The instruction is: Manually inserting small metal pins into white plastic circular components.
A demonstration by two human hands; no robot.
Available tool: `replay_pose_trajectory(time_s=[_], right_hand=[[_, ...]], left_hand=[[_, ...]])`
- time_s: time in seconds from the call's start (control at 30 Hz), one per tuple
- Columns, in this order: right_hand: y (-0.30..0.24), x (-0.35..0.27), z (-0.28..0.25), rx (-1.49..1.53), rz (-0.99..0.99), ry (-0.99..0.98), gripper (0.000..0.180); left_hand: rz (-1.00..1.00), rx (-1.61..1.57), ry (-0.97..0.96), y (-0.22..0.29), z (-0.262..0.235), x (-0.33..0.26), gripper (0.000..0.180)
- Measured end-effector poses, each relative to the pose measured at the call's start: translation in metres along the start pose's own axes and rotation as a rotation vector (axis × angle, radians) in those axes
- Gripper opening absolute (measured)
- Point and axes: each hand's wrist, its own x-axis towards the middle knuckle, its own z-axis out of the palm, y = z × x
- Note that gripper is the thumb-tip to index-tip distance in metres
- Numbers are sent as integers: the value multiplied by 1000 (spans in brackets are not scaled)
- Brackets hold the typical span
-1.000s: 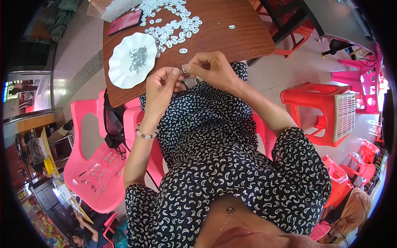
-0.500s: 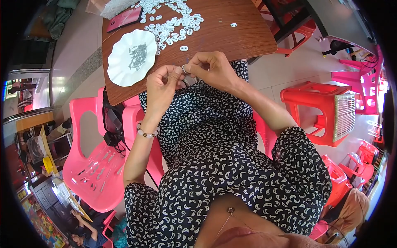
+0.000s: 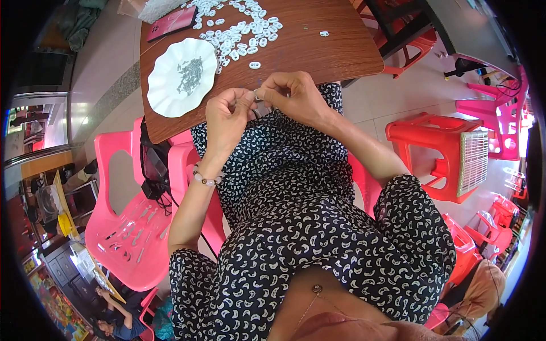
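Note:
My left hand [image 3: 228, 116] and my right hand [image 3: 297, 98] meet fingertip to fingertip just off the near edge of the table. Between them is a small white two-holed piece [image 3: 257, 95], mostly covered by the fingers. My right thumb and index finger pinch it. The left thumb and finger are pressed together against its left end; whether they also hold a tiny part cannot be made out. Beyond the hands, many similar white oval two-holed pieces [image 3: 245, 42] lie in a loose heap. A white wavy-rimmed plate [image 3: 162, 91] left of them holds a pile of tiny grey pieces [image 3: 190, 77].
The brown wooden table [image 3: 324, 59] has one lone white piece at its right. A pink flat box [image 3: 172, 24] and a clear plastic bag [image 3: 165, 8] lie at the far left. A pink chair [image 3: 128, 238] stands to my left, a red stool [image 3: 435, 150] to my right.
Both hands stay together over the lap. My left hand has shifted slightly right and turned a little, its fingertips closer against the white piece.

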Motion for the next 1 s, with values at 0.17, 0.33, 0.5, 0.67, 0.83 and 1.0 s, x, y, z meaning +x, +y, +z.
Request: replay_pose_trajectory(time_s=[0.17, 0.33, 0.5, 0.67, 0.83, 1.0], right_hand=[[2, 1, 0, 14, 25, 35, 18], [3, 2, -2, -1, 74, 35, 19], [8, 3, -5, 21, 24, 91, 24], [5, 4, -15, 68, 41, 158, 26], [10, 7, -30, 74, 28, 224, 25], [7, 9, -29, 77, 57, 197, 24]], left_hand=[[-59, -130, 4, -4, 1, 0, 21], [-125, -276, -27, -3, -5, 1, 25], [-130, -254, 31, 3, -10, 8, 20], [165, 159, 94, -15, -8, 25, 20], [330, 579, 83, 3, 10, 39, 24], [505, 882, 122, -5, 12, 55, 29]])
